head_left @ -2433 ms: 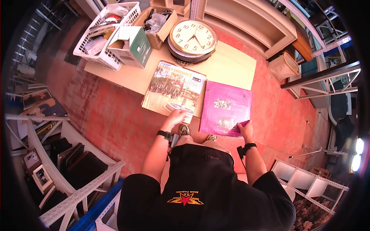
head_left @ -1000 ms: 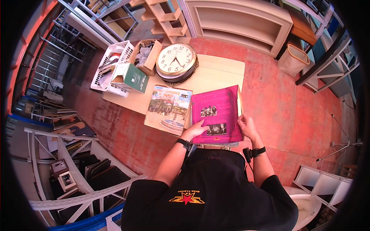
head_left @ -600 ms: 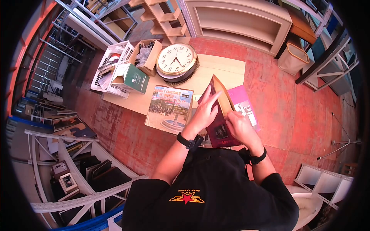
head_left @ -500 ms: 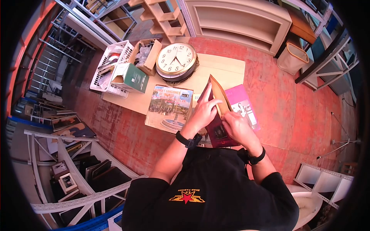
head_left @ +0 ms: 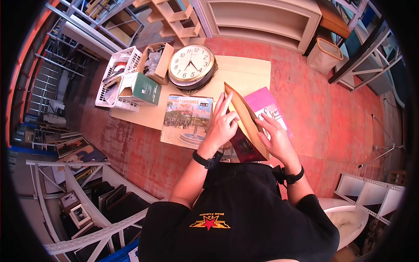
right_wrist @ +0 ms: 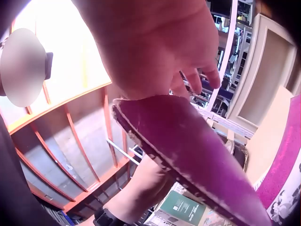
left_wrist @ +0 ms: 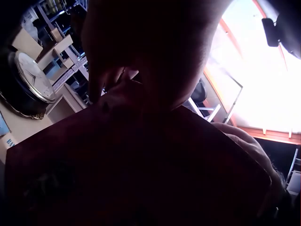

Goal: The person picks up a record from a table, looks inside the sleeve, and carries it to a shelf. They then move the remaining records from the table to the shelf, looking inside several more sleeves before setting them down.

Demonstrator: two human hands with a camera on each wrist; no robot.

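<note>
A magenta record sleeve [head_left: 241, 146] stands tilted in front of the body, its mouth spread and its tan inside showing. My left hand [head_left: 222, 125] grips the sleeve's left side by the mouth, index finger stretched along it. On the other side, my right hand [head_left: 278, 140] holds the edge, thumb and fingers apart. In the right wrist view the sleeve's worn edge runs right under that palm. The left wrist view is mostly dark, the sleeve filling its lower part. Behind it lies a magenta panel [head_left: 264, 99] with a black-and-white photo. An illustrated record cover [head_left: 185, 118] rests on the table to the left.
On the low wooden table [head_left: 244, 70] stand a round wall clock [head_left: 191, 63], a green-and-white box [head_left: 146, 90], an open cardboard box [head_left: 165, 65] and a white plastic basket [head_left: 104, 94]. Metal racks flank both sides. A bin [head_left: 324, 54] stands at the far right.
The magenta sleeve has been lifted from lying flat and tilted up, its mouth now spread wider. My left hand has come over from the illustrated cover to the sleeve.
</note>
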